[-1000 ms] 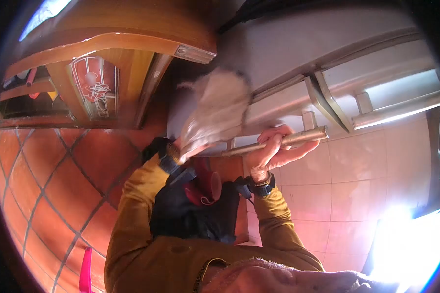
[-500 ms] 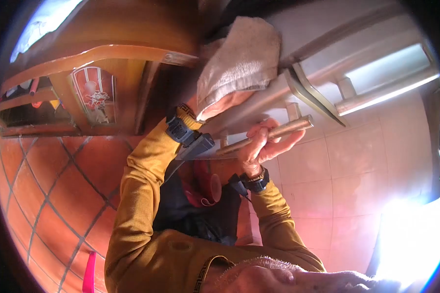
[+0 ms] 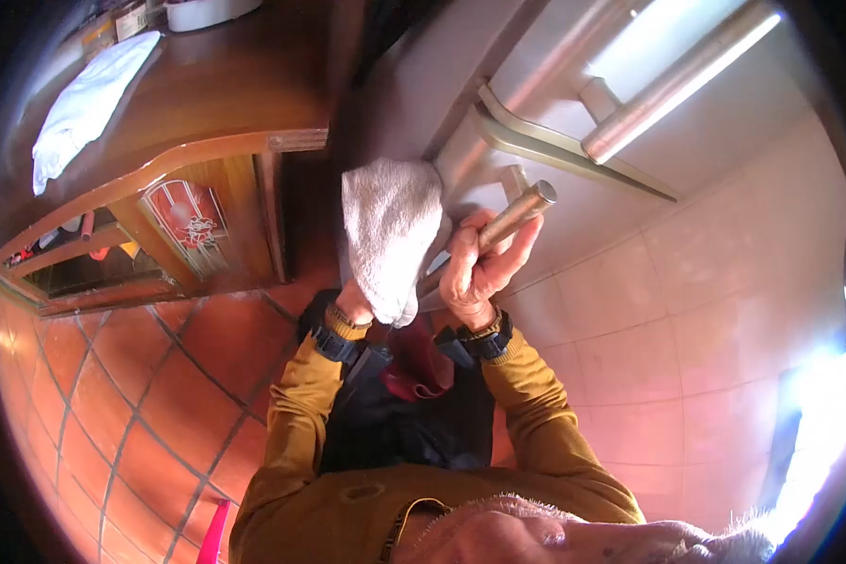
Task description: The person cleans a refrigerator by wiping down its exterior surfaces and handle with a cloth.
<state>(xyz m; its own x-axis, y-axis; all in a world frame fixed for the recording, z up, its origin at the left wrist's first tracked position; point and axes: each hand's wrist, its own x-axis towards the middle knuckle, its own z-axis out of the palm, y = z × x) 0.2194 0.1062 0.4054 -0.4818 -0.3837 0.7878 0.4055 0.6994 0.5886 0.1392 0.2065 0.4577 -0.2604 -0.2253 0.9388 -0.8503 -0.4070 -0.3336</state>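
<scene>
In the head view, the left hand [image 3: 352,305] is mostly covered by a light, rough-textured cloth [image 3: 390,230], which rises from the wrist and drapes over it; the fingers are hidden, so how far they are open cannot be told. Just beside it, the right hand [image 3: 477,273] is curled around a round metal handle [image 3: 522,212], thumb and fingers on opposite sides of the bar, its end protruding. A wooden bench [image 3: 226,89] stands to the left.
</scene>
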